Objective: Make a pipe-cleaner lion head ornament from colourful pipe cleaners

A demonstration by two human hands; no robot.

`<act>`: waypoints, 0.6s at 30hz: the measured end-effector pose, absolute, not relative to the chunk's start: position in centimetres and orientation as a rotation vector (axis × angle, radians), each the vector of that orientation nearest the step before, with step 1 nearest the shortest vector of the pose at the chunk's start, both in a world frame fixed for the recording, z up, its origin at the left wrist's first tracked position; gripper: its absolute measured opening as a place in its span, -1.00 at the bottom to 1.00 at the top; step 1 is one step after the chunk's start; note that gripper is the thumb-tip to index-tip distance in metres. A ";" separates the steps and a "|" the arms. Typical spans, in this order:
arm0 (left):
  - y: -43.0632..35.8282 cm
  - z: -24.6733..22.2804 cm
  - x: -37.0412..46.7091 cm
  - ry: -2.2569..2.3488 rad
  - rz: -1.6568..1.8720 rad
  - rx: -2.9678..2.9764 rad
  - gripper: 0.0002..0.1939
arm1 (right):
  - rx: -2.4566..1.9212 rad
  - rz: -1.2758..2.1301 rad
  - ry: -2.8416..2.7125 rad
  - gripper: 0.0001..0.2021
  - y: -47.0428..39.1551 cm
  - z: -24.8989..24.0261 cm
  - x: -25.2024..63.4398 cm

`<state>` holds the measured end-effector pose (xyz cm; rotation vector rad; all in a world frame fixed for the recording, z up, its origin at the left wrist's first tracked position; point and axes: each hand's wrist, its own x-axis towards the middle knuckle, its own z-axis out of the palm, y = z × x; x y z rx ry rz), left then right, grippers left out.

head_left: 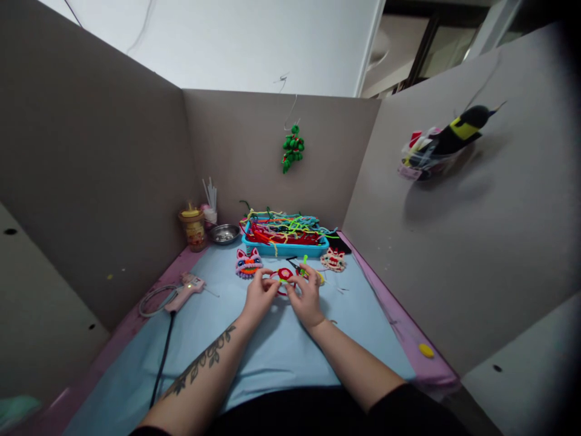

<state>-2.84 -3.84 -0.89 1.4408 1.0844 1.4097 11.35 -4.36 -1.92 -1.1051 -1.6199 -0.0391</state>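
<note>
Between my two hands, above the blue cloth, is a small red ring-shaped piece [285,274] with a pink and red centre and a bit of yellow-green on it. My left hand [261,293] pinches its left side with thumb and index finger. On the right side, my right hand [307,297] is closed on the same piece, thumb close to the left thumb. Just beyond the right fingers lie dark-handled scissors [295,265] and a bright green item [305,259]. A purple animal-face piece [248,264] rests to the left, a white and red one [333,260] to the right.
A blue basket [290,249] of coloured yarn stands at the back. Left are a metal bowl [224,234], a cup [194,230] and a pink glue gun [184,293] with its cord. Grey panels [272,115] enclose three sides. A yellow disc [425,350] lies near the right edge.
</note>
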 end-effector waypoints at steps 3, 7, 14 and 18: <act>-3.9 -1.1 -2.9 1.090 1.407 1.493 -0.67 | -1.085 -0.140 -1.667 -0.89 -4.5 -1.7 11.1; -3.9 -1.3 -2.9 1.100 1.378 1.595 -0.71 | -1.084 -0.219 -1.710 -0.88 -4.3 -1.8 11.1; -4.0 -1.5 -3.0 1.081 1.334 1.692 -0.76 | -1.082 -0.278 -1.775 -0.87 -4.2 -1.7 11.2; -3.9 -1.6 -3.1 1.060 1.345 1.664 -0.75 | -1.084 -0.266 -1.781 -0.87 -4.0 -1.8 11.1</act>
